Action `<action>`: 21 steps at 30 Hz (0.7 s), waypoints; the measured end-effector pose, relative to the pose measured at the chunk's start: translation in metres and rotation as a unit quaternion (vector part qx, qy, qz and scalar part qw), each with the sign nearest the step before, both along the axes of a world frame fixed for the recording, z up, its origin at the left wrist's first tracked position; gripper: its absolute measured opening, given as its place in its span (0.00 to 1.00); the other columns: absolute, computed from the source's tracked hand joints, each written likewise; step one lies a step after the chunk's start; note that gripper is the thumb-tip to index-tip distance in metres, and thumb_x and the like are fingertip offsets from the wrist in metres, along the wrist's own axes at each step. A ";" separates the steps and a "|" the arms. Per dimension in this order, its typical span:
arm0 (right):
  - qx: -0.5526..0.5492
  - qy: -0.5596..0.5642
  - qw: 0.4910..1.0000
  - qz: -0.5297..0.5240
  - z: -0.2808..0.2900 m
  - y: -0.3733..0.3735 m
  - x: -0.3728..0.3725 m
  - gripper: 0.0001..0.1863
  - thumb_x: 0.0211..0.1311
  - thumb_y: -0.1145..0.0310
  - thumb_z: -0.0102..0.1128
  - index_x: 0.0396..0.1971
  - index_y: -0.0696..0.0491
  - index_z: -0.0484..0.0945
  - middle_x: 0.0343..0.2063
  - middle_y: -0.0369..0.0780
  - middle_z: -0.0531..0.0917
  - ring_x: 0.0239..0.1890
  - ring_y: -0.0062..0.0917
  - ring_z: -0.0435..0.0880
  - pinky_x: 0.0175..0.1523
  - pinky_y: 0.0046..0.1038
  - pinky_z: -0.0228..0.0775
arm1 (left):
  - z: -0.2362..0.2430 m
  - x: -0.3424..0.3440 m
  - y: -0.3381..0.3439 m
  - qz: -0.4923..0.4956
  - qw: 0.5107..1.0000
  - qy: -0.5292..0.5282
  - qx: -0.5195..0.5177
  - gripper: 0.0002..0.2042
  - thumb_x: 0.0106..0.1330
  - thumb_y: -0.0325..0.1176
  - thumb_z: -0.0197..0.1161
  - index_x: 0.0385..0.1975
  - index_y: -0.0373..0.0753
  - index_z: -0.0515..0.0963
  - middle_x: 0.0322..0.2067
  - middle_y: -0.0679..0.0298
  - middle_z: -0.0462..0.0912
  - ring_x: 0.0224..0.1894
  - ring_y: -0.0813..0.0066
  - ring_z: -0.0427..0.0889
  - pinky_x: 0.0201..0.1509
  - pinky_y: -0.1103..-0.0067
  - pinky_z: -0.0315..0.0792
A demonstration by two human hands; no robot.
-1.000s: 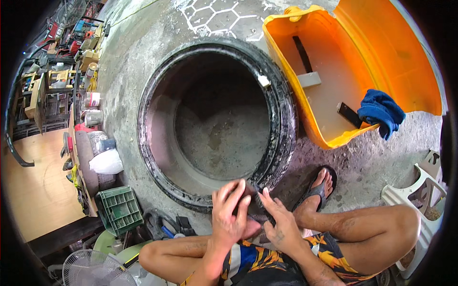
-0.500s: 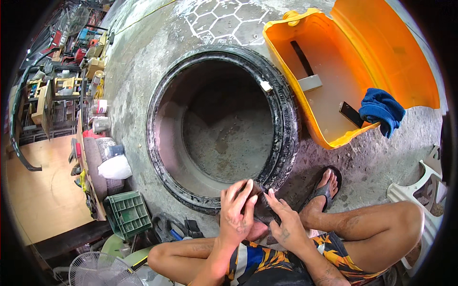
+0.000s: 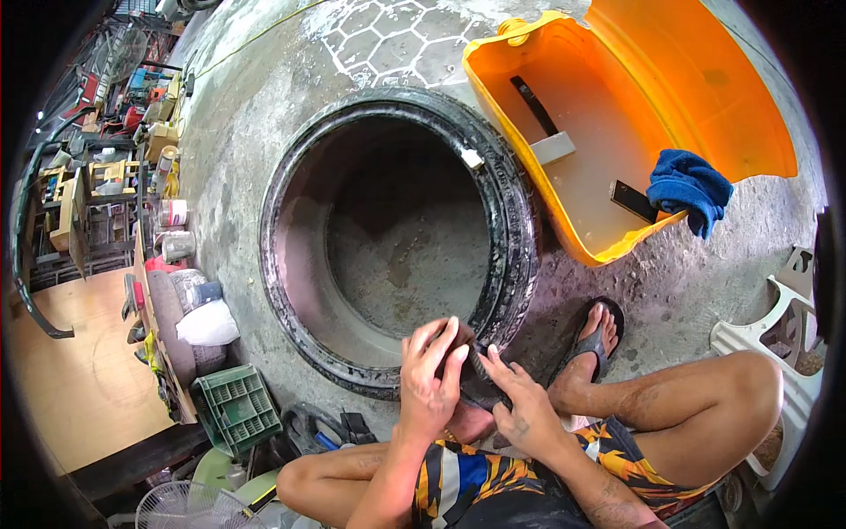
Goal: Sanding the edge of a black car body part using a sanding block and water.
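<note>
My left hand point(image 3: 429, 383) pinches a small dark brown piece point(image 3: 465, 336) between thumb and fingers, over the near rim of a tyre point(image 3: 280, 176) lying flat on the floor. My right hand point(image 3: 529, 410) is closed on a thin dark strip point(image 3: 480, 363), its index finger stretched along it. The strip's upper end meets the brown piece; whether the two are one object I cannot tell. Fingers hide most of both. A small white block point(image 3: 472, 159) rests on the tyre's right sidewall.
Beyond the tyre, at right, an orange cut-open jerrycan point(image 3: 564, 225) holds cloudy water, a pale block point(image 3: 552, 148) and dark strips. A blue cloth point(image 3: 687, 192) drapes over its edge. A green crate point(image 3: 236, 410), a fan point(image 3: 189, 507) and a white plastic stool point(image 3: 767, 339) stand around me.
The whole view has shifted slightly, so the tyre and jerrycan appear further left. Both hands keep nearly the same pose and hold.
</note>
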State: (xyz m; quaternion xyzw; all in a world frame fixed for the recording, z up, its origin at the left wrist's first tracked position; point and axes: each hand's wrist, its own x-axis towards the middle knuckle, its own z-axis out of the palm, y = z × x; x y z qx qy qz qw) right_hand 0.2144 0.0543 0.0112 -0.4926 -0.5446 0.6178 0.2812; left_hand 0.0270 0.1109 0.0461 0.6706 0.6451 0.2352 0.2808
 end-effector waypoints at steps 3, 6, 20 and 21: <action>0.001 0.011 1.000 -0.006 -0.005 -0.003 0.003 0.46 0.57 0.80 0.55 0.81 0.50 0.67 0.79 0.58 0.67 0.79 0.56 0.69 0.82 0.62 0.55 | 0.003 -0.005 -0.008 0.033 0.998 -0.046 -0.013 0.17 0.73 0.28 0.70 0.59 0.31 0.86 0.56 0.48 0.87 0.58 0.53 0.85 0.65 0.65 0.78; -0.003 0.014 1.000 0.002 0.000 -0.001 0.000 0.46 0.57 0.80 0.55 0.81 0.50 0.67 0.79 0.59 0.67 0.79 0.56 0.68 0.83 0.61 0.55 | 0.013 -0.003 -0.020 0.010 1.000 0.004 0.018 0.18 0.72 0.27 0.70 0.60 0.32 0.86 0.56 0.48 0.86 0.58 0.52 0.85 0.66 0.65 0.77; -0.004 -0.001 1.000 0.000 0.002 -0.002 -0.001 0.45 0.58 0.81 0.55 0.81 0.51 0.66 0.79 0.58 0.67 0.79 0.54 0.69 0.83 0.59 0.55 | 0.012 -0.001 -0.014 -0.031 0.999 -0.003 0.005 0.17 0.71 0.26 0.70 0.58 0.31 0.86 0.56 0.49 0.87 0.55 0.49 0.84 0.62 0.64 0.76; -0.007 0.000 1.000 0.004 0.003 -0.003 0.000 0.45 0.58 0.81 0.55 0.81 0.51 0.66 0.79 0.58 0.67 0.79 0.54 0.69 0.83 0.59 0.55 | 0.012 0.002 -0.003 -0.035 0.999 -0.008 0.008 0.17 0.70 0.26 0.70 0.58 0.31 0.86 0.56 0.49 0.87 0.55 0.49 0.84 0.62 0.64 0.76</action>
